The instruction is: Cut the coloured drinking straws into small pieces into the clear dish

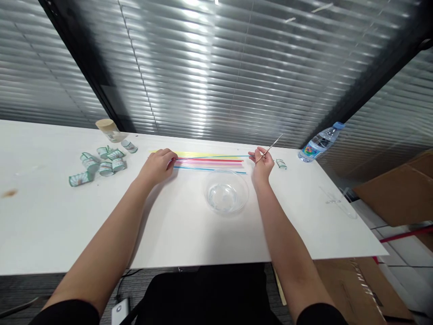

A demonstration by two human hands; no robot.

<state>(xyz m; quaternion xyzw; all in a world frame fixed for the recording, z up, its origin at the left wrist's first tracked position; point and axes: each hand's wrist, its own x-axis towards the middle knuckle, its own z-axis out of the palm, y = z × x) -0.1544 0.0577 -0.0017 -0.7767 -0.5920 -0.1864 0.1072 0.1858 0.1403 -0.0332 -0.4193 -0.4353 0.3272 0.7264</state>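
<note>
Several long thin straws, yellow, red, pink and blue (pixel 209 169), lie side by side on the white table (pixel 182 225). My left hand (pixel 161 164) is closed at their left ends, its fingertips pinching the end of a raised blue straw (pixel 216 157). The other end of that straw meets the fingertips of my right hand (pixel 264 164). A pair of scissors (pixel 271 146) is also in my right hand, blades pointing up and away to the right. In front of the straws stands a clear round plastic bowl (pixel 226 198) with something transparent at its bottom.
Several small green-and-white packets (pixel 106 169) lie at the left, near a tipped beige-lidded jar (pixel 110 128). Another small packet (pixel 281 164) sits right of my right hand. A water bottle (pixel 320 143) stands by the right edge, with clear plastic pieces (pixel 338 203) nearer me.
</note>
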